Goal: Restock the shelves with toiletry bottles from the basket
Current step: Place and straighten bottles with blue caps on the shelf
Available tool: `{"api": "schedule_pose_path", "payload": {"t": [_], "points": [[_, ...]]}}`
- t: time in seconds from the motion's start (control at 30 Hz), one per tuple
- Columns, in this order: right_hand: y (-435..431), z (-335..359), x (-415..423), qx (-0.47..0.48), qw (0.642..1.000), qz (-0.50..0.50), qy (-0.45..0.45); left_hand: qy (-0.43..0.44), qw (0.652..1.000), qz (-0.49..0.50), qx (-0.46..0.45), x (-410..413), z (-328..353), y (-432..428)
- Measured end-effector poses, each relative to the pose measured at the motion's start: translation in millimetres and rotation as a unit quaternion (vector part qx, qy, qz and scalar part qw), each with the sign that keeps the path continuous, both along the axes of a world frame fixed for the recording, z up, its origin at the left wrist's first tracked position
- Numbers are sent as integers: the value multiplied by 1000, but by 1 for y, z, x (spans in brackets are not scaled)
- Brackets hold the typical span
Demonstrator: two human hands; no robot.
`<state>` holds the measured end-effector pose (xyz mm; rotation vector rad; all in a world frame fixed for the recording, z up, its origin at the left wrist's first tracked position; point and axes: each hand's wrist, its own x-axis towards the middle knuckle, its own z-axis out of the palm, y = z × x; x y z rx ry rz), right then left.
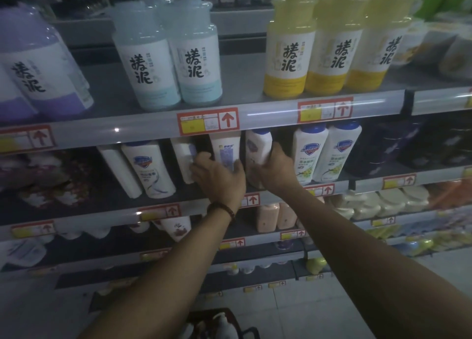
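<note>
- L hand (219,178): reaching into second shelf (97,203), fingers curled round a white purple-label bottle (226,151). Thumb on the bottle's right side, other fingers (201,158) wrapped round its left. Bottle upright, its base hidden behind the hand.
- R hand (275,170): just beside the L, gripping a white blue-cap bottle (258,144). Fingers wrap its right side, thumb low on the front. Bottle leans a bit left, and its top sits just under the shelf edge above.
- The two held bottles stand side by side, mid-shelf, close but can't tell if touching.
- Beaded bracelet (224,209) on L wrist.
- Same shelf, left: two white bottles (148,167) leaning, plus another white one (184,157) just beside the L fingers. Right: pair of blue-capped white bottles (327,155) upright, near the R hand.
- Top shelf (268,114): purple bottles (38,70) far left, two pale blue bottles (166,65) centre, three yellow bottles (319,50) right, all upright w/ black caps.
- Red price tags (208,120) w/ up arrows along the shelf edges.
- Lower shelf: pinkish packs (268,217) below the R forearm, details blurry.
- Basket (245,332) on the floor at frame bottom btw the forearms, w/ a white pump bottle (224,323) in it. Rest of contents too dark to make out.
</note>
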<state>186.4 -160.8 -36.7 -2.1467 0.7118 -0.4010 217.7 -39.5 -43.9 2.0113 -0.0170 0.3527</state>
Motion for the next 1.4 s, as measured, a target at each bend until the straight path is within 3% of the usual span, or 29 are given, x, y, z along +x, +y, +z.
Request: {"api": "schedule_pose_path", "payload": {"t": [0.1, 0.2, 0.33, 0.5, 0.73, 1.4], "points": [[-6, 1, 0, -14, 1000, 22, 2, -37, 992, -114, -32, -19, -3, 3], [-13, 3, -1, -11, 999, 39, 12, -13, 977, -212, -12, -27, -1, -1], [-19, 8, -1, -13, 998, 55, 33, 33, 962, -269, 8, -23, -3, -9], [-19, 10, -7, -10, 998, 62, 32, 72, 959, -275, 2, -19, -9, -16], [11, -25, -44, 27, 997, 0, -78, 91, 958, -272, -11, -17, -12, -14], [6, -36, -49, 53, 993, 13, -106, 125, 940, -313, -57, -31, -13, -16]]}}
